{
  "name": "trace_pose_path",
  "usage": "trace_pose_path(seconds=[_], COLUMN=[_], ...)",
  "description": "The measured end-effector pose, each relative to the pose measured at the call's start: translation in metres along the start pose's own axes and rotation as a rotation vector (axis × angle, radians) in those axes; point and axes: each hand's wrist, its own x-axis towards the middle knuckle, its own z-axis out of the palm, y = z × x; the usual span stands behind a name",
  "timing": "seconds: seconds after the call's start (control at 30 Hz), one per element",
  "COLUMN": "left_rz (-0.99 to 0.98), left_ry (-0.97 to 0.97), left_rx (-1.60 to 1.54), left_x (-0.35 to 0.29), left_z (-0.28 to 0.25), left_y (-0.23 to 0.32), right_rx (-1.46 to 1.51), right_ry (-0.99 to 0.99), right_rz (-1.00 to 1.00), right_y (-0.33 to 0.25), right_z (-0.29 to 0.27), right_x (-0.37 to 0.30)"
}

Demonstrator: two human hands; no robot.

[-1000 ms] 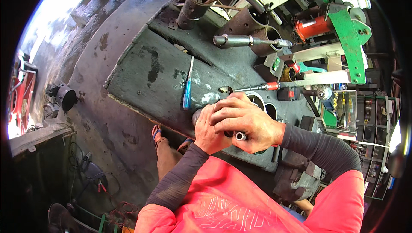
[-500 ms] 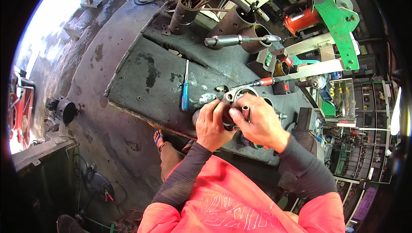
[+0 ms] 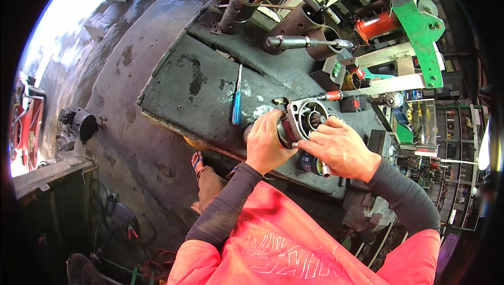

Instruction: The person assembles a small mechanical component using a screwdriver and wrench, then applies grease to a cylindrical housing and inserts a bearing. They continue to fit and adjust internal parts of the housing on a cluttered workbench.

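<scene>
My left hand (image 3: pixel 266 144) grips the side of a round grey metal housing (image 3: pixel 303 119) tipped up on the dark, stained workbench (image 3: pixel 210 83), its open face turned toward me. My right hand (image 3: pixel 341 148) holds the housing's lower right edge, and a short metal tube (image 3: pixel 324 169) sticks out below that palm. A blue-handled screwdriver (image 3: pixel 237 104) lies on the bench just left of my left hand. A red-handled tool (image 3: pixel 332 96) lies beyond the housing.
Rusty metal cylinders (image 3: pixel 310 25) and a chrome handle (image 3: pixel 294 42) stand at the bench's far side. A green bracket (image 3: pixel 422 35) and a red motor (image 3: pixel 379 22) sit to the right. Shelves of parts (image 3: pixel 451 127) fill the right. My sandalled foot (image 3: pixel 198 161) rests on the stained concrete floor (image 3: pixel 121 101).
The housing has been tipped up so its open face shows. Both hands have shifted around it, and the view has moved closer to the bench.
</scene>
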Motion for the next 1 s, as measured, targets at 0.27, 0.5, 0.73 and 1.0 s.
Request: trace_pose_path(seconds=[0.27,0.5,0.73,1.0], left_rz=[0.037,0.061,0.041,0.034], left_ry=[-0.051,0.077,0.302,0.366], left_rx=[0.024,0.096,0.138,0.150], left_x=[0.004,0.002,-0.007,-0.005], left_z=[-0.004,0.006,0.020,0.029], left_y=[-0.001,0.008,0.014,0.014], right_rx=[-0.320,-0.086,-0.092,-0.027], right_ry=[0.074,0.153,0.656,0.928], right_rz=[-0.372,0.013,0.031,0.375], right_y=[0.009,-0.008,-0.012,-0.033], right_z=[-0.005,0.022,0.058,0.075], right_x=[0.019,0.022,0.029,0.043])
